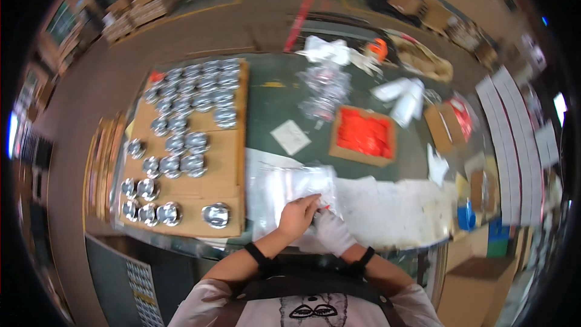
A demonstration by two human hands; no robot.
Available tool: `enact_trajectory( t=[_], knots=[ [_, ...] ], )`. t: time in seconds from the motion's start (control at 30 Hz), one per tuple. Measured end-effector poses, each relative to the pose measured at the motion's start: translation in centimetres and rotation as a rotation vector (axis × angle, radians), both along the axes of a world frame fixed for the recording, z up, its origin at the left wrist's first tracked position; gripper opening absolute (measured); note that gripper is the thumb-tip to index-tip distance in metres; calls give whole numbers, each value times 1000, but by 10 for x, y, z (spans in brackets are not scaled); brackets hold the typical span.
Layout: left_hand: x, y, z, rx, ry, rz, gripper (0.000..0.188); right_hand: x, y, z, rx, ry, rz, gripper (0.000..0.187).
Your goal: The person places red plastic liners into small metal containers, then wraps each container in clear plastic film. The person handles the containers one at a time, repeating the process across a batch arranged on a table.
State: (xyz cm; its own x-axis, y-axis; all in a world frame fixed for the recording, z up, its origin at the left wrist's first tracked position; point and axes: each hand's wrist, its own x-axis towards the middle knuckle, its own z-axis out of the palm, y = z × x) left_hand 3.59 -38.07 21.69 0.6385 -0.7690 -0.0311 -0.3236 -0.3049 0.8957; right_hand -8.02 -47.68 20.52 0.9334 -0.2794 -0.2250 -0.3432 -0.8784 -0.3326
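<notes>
My left hand (295,217) is bare, its fingers closed in a pinch against the fingertips of my right hand. A white glove covers my right hand (334,234), and its fingers are closed too. A small bit of red shows between the fingertips, but blur and the fingers hide what it is. Beneath both hands lies a stack of clear plastic bags (272,188) near the table's front edge. To the left, shiny metal cups or caps (216,215) stand in uneven rows on a cardboard sheet (224,163).
Beyond my hands stands a cardboard box (363,158) filled with red packets (363,131). Clear plastic-wrapped pieces (325,91) are heaped farther back, near a paper square (290,137). White rolls (404,100) and another carton (445,127) sit at the right. A blue container (466,215) stands at the right edge.
</notes>
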Motion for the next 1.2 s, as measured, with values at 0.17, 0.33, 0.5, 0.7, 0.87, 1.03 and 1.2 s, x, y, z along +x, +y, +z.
enact_trajectory(
  t=[0.17,0.33,0.5,0.7,0.87,1.03,1.2],
  knots=[
    [-88,-57,36,-248,51,-188,24,-44,-76,6,437,-394,-548,35],
    [-72,-123,27,-169,875,24,24,-129,-96,113,133,-476,-404,36],
    [-106,-148,18,14,300,-426,29,-147,-143,46,327,-153,-1030,30],
    [-132,-156,-27,505,-552,-525,31,-157,-150,-15,793,-776,-667,19],
    [-132,-148,-30,281,-347,-304,29,-146,-167,23,-389,-89,-58,21],
    [-128,-140,-31,374,-469,-361,36,-101,-182,20,-310,209,73,23],
    [-70,-107,23,-92,-387,4,35,-86,-218,46,331,81,130,29]
  ],
)
